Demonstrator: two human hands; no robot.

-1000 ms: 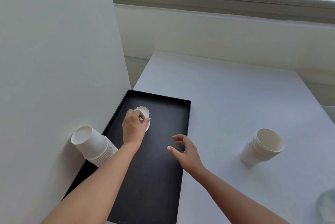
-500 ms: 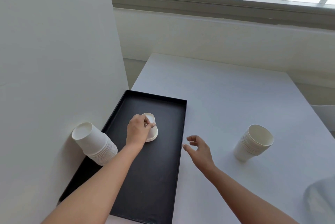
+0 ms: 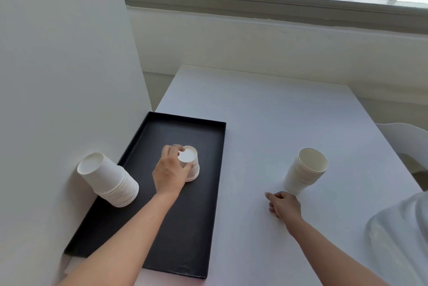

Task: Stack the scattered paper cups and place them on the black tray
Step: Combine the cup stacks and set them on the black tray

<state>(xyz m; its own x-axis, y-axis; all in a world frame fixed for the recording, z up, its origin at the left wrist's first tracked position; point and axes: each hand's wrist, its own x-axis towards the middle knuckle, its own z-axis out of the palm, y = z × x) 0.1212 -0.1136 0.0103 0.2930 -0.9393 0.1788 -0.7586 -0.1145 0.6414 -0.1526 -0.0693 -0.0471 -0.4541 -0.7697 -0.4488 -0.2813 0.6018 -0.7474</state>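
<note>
The black tray (image 3: pixel 203 234) lies at the left of the white table. In its middle stands an upside-down white paper cup (image 3: pixel 191 160), and my left hand (image 3: pixel 170 173) grips its side from the left. A tall stack of upside-down cups (image 3: pixel 108 180) leans on the tray's left edge against the wall. A second stack of upright cups (image 3: pixel 306 171) stands on the table to the right. My right hand (image 3: pixel 283 204) hovers just in front of that stack, fingers loosely curled, holding nothing.
A white wall panel (image 3: pixel 64 77) runs along the tray's left side. The white table (image 3: pixel 266 123) stretches back towards a window ledge (image 3: pixel 278 3). A white chair (image 3: pixel 407 144) stands at the table's right edge. White cloth (image 3: pixel 400 239) fills the lower right corner.
My left hand has set the upside-down cup down onto the tray and still grips it. My right hand has moved right, away from the tray, to just in front of the upright stack.
</note>
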